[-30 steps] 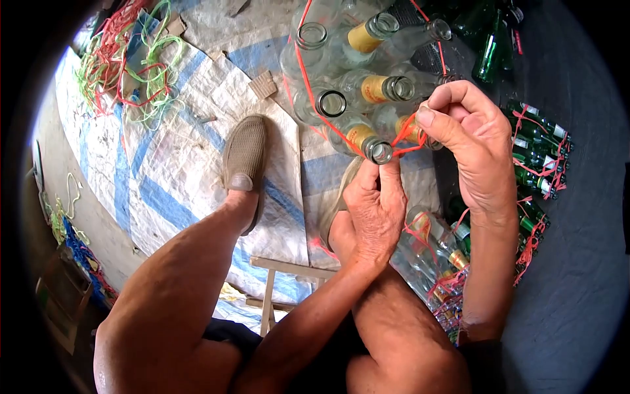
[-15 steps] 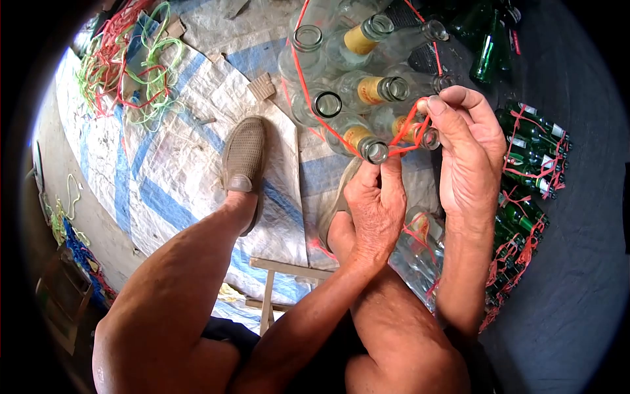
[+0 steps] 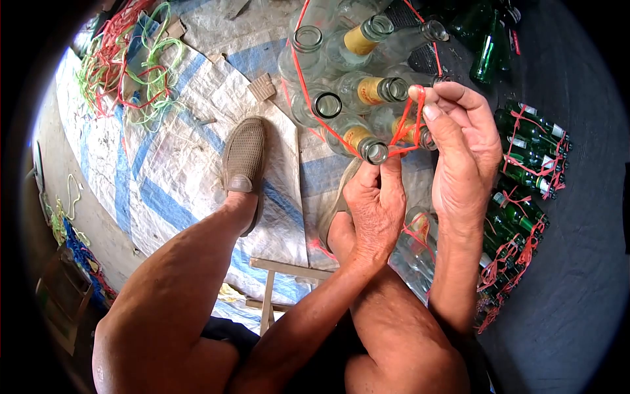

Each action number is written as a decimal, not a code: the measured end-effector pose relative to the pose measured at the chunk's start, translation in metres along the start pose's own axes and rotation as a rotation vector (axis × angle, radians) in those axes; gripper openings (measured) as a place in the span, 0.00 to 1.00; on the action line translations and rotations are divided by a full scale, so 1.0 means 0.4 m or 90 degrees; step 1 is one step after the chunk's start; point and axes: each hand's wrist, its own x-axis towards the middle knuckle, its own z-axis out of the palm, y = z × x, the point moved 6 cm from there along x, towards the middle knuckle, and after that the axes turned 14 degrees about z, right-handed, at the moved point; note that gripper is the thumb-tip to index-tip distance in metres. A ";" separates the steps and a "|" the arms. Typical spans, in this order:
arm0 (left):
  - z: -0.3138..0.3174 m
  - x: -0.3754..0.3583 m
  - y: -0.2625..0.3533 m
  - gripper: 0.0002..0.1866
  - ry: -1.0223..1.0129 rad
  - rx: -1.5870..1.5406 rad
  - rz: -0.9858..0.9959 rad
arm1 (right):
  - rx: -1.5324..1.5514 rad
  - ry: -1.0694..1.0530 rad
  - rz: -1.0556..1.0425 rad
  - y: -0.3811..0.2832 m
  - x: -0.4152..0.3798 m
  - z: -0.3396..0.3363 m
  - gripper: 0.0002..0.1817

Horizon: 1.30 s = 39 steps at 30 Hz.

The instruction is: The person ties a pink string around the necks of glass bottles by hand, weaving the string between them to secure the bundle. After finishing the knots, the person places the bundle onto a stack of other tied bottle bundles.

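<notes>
Several clear glass bottles (image 3: 346,49), some with yellow neck labels, stand in a bunch in front of me. Red plastic string (image 3: 298,69) runs around their necks. My left hand (image 3: 376,207) pinches the string between thumb and finger, just below the nearest bottle mouth (image 3: 375,152). Up and to the right, my right hand (image 3: 462,141) holds a raised loop of the same string between thumb and forefinger, its other fingers curled. Both hands are close to the bottle necks.
Tangled red and green string (image 3: 134,65) lies at upper left on the white and blue sheet (image 3: 177,151). Green bottles (image 3: 528,154) bound with red string line the right side. A wooden stool (image 3: 269,289) is between my legs, near my shoe (image 3: 244,154).
My right hand has shifted slightly left and up, drawing the red loop taller and tipping it upright. My left hand stays almost still at the bottle neck.
</notes>
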 end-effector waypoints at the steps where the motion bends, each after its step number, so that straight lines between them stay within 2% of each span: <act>1: -0.001 -0.001 -0.006 0.14 -0.002 -0.002 -0.003 | -0.010 -0.003 -0.014 0.006 -0.002 -0.002 0.13; 11: -0.002 -0.003 0.000 0.14 -0.011 0.021 0.008 | -0.098 -0.002 -0.091 -0.004 -0.007 0.015 0.17; 14: 0.000 -0.001 0.007 0.14 -0.009 0.002 -0.003 | -0.184 -0.027 -0.147 -0.009 -0.002 0.015 0.18; 20: 0.000 0.001 0.017 0.14 -0.013 -0.017 -0.010 | -0.313 -0.049 -0.159 -0.029 0.004 0.030 0.20; 27: 0.000 0.004 0.016 0.14 -0.016 -0.024 -0.016 | -0.539 -0.001 -0.265 -0.061 0.010 0.052 0.22; 39: 0.001 0.006 0.014 0.14 -0.023 -0.034 0.001 | -0.644 -0.072 -0.374 -0.097 0.012 0.085 0.25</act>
